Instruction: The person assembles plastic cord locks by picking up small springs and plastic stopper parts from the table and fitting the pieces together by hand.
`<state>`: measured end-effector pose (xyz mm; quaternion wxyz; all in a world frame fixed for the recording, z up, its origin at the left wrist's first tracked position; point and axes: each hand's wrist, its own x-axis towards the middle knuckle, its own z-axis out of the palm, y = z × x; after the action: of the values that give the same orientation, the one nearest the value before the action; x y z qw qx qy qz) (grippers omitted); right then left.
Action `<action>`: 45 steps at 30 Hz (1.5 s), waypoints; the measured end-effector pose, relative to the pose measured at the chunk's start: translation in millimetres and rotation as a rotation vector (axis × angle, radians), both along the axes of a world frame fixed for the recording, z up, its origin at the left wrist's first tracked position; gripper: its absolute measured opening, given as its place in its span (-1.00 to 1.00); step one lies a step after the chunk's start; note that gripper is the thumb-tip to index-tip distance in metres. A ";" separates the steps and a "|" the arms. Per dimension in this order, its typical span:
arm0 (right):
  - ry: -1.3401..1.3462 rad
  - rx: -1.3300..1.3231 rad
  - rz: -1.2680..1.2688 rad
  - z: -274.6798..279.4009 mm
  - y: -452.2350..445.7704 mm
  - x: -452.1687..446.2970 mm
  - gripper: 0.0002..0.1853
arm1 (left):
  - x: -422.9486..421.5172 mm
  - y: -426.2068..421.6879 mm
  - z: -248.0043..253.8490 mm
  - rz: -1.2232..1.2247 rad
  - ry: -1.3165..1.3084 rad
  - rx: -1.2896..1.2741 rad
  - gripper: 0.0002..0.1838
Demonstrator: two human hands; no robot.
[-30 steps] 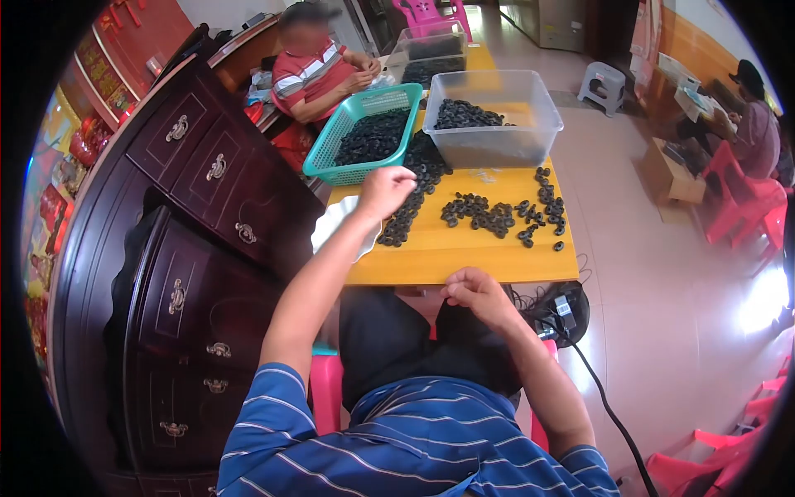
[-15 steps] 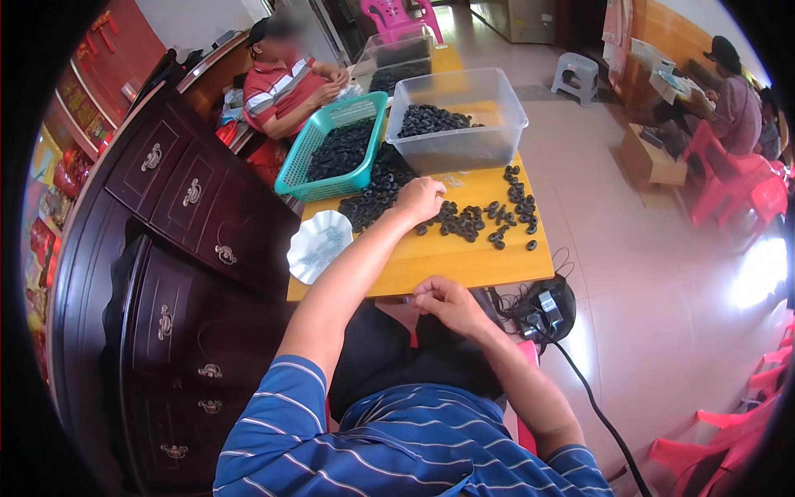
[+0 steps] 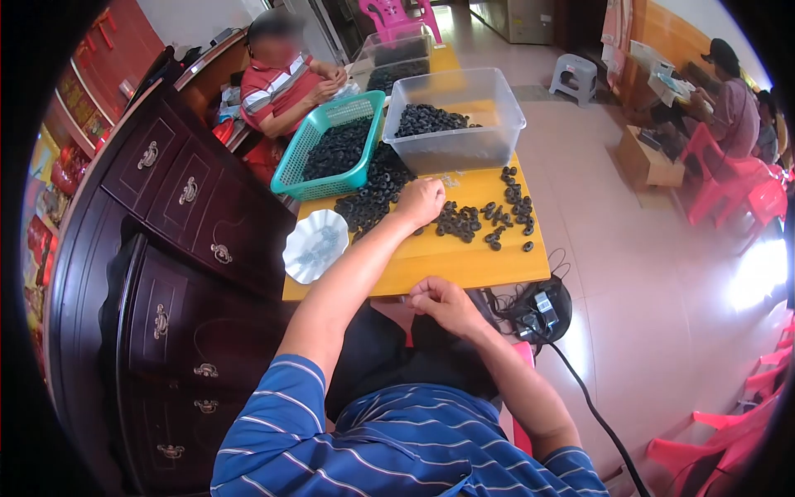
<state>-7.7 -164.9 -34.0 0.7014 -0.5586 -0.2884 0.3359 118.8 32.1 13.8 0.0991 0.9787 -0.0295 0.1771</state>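
My left hand [image 3: 421,202] reaches over the yellow tabletop [image 3: 397,269], its fingers curled down among loose black rings [image 3: 460,222]. Small clear bits [image 3: 451,180] lie just beyond its fingertips. What those fingers hold, if anything, is hidden. Close to the table's front edge, my right hand [image 3: 439,300] hovers with thumb and fingers drawn together; I cannot make out anything between them. A white scalloped dish [image 3: 317,246] with small pale pieces in it sits left of my left forearm. More black rings [image 3: 373,195] are heaped between that dish and the green basket.
A green basket [image 3: 286,178] and a clear plastic bin [image 3: 489,149], both holding black rings, stand farther back. A person [image 3: 286,87] sits at the far left side. Dark drawers [image 3: 186,240] flank the table's left; cables [image 3: 538,315] lie at the right.
The whole view has shifted slightly. My left hand has moved a little to the right over the rings, while my right hand stays nearly still. The seated person's head has moved.
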 end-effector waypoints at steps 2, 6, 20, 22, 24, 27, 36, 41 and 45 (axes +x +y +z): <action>0.005 -0.001 -0.011 -1.5 0.0 -1.1 -0.83 | -4.6 1.0 5.5 0.020 -0.129 -0.235 -0.90; -0.008 -0.002 -0.011 -0.9 -1.7 -0.9 -0.83 | -36.3 3.2 18.9 -0.030 -0.179 -0.392 -0.95; -0.029 -0.056 0.024 11.9 -7.7 3.2 -0.87 | -107.5 6.0 -6.7 0.012 -0.144 -0.205 -0.87; -0.030 -0.055 0.018 12.0 -7.7 5.2 -0.87 | -107.0 3.2 -8.1 0.029 -0.137 -0.172 -0.86; -0.027 -0.052 0.013 9.3 -6.8 6.1 -0.87 | -107.7 2.3 -8.0 0.049 -0.127 -0.137 -0.86; -0.026 -0.026 -0.014 8.1 -6.6 6.1 -0.84 | -108.7 1.8 -8.9 0.042 -0.102 -0.125 -0.85; 0.161 0.041 -0.086 19.1 -12.3 9.1 -0.83 | -141.5 -20.8 6.9 -0.022 -0.122 -0.469 -0.89; 0.365 0.090 -0.244 36.1 -14.1 9.5 -0.76 | -173.8 -50.1 28.6 -0.101 -0.187 -0.623 -0.86; 0.384 0.167 -0.261 31.9 -12.9 7.8 -0.75 | -177.5 -62.8 13.2 -0.163 -0.234 -0.662 -0.86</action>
<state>0.1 -177.8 -2.1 0.8245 -0.4572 -0.1018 0.3174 -58.7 -30.7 26.9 0.4205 0.8610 -0.0597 0.2797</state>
